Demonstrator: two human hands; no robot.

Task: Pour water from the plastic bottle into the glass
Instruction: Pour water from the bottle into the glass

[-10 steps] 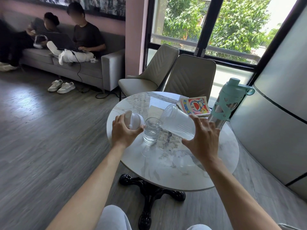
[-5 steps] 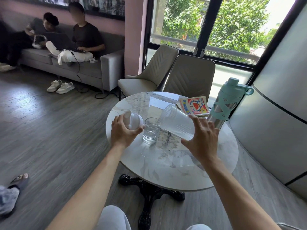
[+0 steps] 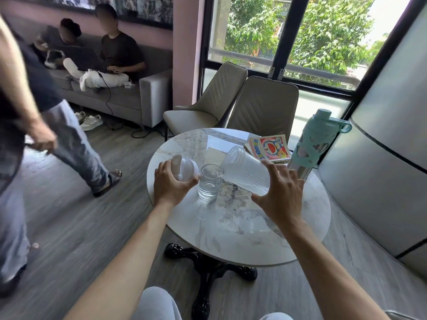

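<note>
Pouring is well underway here, and the way you're holding everything makes sense. Your right hand (image 3: 280, 195) is wrapped round the base end of the plastic bottle (image 3: 245, 173), fingers spread wide over the fat end, with the bottle tipped well over so its open mouth hangs right at the rim of the glass (image 3: 209, 182). Keeping the lip that close is why nothing looks spilled on the worktop (image 3: 288, 241). I can't make out the stream itself though, it's clear on clear.

The glass stands upright near the left-middle of the round marble top, roughly a third full by my guess. Your left hand (image 3: 172, 182) is closed round what looks like the bottle's white lid (image 3: 184, 168), parked just beside the glass on the left. Smart spot, since it keeps the cap off the table and sits close enough to steady the glass if it shifts.

The teal flask (image 3: 316, 144) and the comic book (image 3: 271, 148) sit behind the pour, out of the way, so no elbow trouble there.

Someone is walking past (image 3: 34, 112) on your left, well apart from the table, so probably no bump risk. From here I'd just watch the level and ease the tilt back before it gets near the brim
</note>
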